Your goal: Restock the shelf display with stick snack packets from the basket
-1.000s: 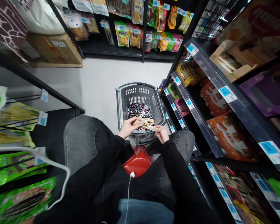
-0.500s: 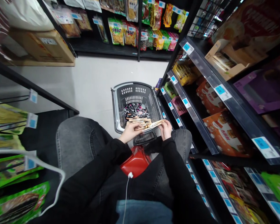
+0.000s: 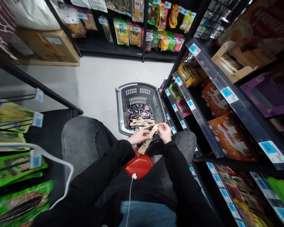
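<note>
A long, narrow tan snack packet point(image 3: 146, 146) slants between my two hands, over the near rim of a grey shopping basket point(image 3: 119, 110). My left hand point(image 3: 140, 136) pinches it along its side. At its upper end, the fingers of my right hand point(image 3: 165, 131) are closed on the same packet. Inside the basket lie several similar tan stick packets point(image 3: 140, 121), with dark and pinkish small packets point(image 3: 138, 108) behind them. The print on the held packet is too small to read.
A red object point(image 3: 139, 165) with a white cable sits between my legs. Shelves with price tags point(image 3: 229, 94) and orange boxes point(image 3: 229, 138) rise close on the right. Hanging green packets point(image 3: 21, 201) are at the left. A cardboard box point(image 3: 52, 47) stands at the back left.
The held packet has swung from nearly level to a steep slant, its lower end now toward my body. My right hand has moved slightly left, closer to my left hand.
</note>
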`<state>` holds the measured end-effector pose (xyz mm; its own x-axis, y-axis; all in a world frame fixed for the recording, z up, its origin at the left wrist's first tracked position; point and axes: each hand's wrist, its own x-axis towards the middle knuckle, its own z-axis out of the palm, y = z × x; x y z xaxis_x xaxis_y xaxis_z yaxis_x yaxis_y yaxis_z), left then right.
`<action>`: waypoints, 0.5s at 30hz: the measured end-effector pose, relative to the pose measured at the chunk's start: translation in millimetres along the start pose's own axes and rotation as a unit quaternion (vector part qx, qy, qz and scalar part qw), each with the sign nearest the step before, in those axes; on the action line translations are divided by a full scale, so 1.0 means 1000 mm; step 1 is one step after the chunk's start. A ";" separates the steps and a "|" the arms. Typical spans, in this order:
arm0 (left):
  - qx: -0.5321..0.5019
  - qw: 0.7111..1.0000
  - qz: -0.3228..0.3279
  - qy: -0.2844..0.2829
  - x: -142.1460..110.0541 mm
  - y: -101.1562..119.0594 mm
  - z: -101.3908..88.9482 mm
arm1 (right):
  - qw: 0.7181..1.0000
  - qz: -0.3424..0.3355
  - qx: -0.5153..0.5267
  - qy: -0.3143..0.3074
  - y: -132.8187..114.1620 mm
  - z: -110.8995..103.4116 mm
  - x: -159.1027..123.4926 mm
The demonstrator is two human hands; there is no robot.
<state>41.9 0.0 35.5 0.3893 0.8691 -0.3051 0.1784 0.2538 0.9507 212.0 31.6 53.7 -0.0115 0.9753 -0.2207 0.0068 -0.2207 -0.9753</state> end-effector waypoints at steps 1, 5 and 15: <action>0.007 1.000 0.010 0.008 0.001 0.001 0.003 | 1.000 0.001 -0.008 -0.006 0.001 0.003 -0.002; 0.028 0.998 0.043 0.039 0.002 0.008 0.009 | 1.000 0.004 -0.005 -0.021 0.001 0.005 -0.002; 0.061 0.985 0.119 0.112 -0.004 0.015 0.006 | 0.994 0.065 0.015 -0.089 -0.001 0.004 -0.001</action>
<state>48.8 -2.4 50.6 0.2267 0.9731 -0.0415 0.2181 -0.0092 0.9759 208.5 31.1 54.6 -0.1889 0.9214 -0.3397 -0.0100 -0.3477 -0.9375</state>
